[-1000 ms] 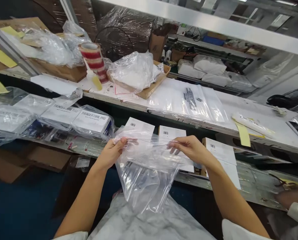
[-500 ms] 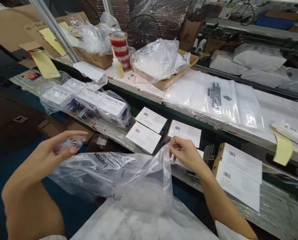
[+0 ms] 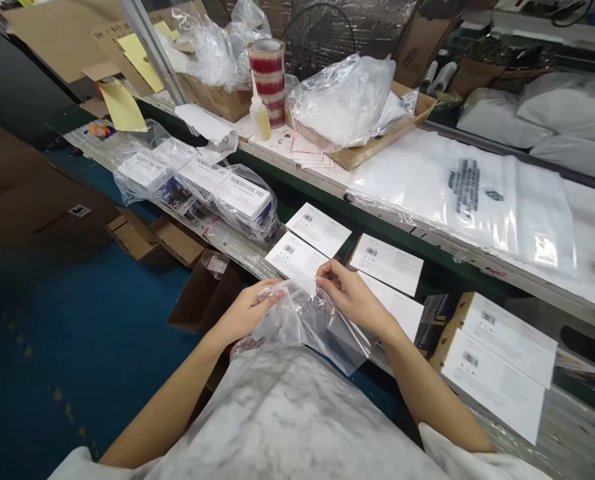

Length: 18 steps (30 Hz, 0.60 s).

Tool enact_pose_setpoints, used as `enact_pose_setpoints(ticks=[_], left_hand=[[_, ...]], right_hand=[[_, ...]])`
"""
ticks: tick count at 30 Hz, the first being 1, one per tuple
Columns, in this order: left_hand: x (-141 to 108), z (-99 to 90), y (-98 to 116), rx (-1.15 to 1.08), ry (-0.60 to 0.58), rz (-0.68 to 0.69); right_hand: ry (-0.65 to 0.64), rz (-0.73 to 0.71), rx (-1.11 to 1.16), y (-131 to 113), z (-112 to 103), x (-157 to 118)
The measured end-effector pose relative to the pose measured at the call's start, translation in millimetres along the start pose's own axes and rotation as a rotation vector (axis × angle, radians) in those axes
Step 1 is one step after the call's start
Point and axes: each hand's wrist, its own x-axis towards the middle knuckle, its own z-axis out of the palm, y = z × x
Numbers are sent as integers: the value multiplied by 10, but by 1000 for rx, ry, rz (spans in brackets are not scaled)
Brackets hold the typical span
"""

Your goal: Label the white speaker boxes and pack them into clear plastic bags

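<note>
Clear plastic bag: one, gathered between the two hands in front of the torso, near the edge of the lower surface; a loose corner spreads toward the right forearm.
Left hand: thumb and fingers closed on the bag's gathered film.
Right hand: thumb and fingertips pinching the bag's upper edge, near the left hand but apart from it.
Film, expected handling: very light, limp and probably slippery; likely to cling and crease, and to stretch or tear under a hard pull, rather than break.
Place to take hold: the upper edge, judged best pinched on both sides, since the loose body offers little to grip.
White boxes with barcodes: six upper faces, in three pairs beyond and to the right of the hands; whether more lie beneath cannot be told.
Bagged printed boxes: at least four pale tops at the left of the lower surface; overlapping film hides the full number.
Flat plastic bags: a layered spread on the upper surface, sheets uncountable.
Tape rolls: one upright stack, number uncertain.
Bottle: one, upright, with yellowish contents, just beside the tape.
Cardboard tray: one, bearing crumpled plastic.
Yellow sheets: at least three, two at left, one at far right.
</note>
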Motion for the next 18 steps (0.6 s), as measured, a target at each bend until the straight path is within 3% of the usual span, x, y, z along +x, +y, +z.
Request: enact_pose_setpoints(ticks=[3,6,10,12,14,16,18], left_hand=[[123,-199,49,12,41,11],[280,-434,48,14,60,-17],[520,-834,-49,1,-54,-3],[669,-1015,-148,-57,-103,-11],[824,-1157,-273,-170,-195,-36],[961,-1264,-392,-272,-339,-78],[1062,-1341,-476,-302,-446,-111]], right_hand=[[-68,128,123,-12,116,37],[-84,174,53,-71,207,97],[-18,214,21,-185,305,237],[21,156,1,-253,415,336],[182,15,-20,-317,580,445],[425,-88,-17,-365,777,544],[674,-37,-15,-393,964,614]])
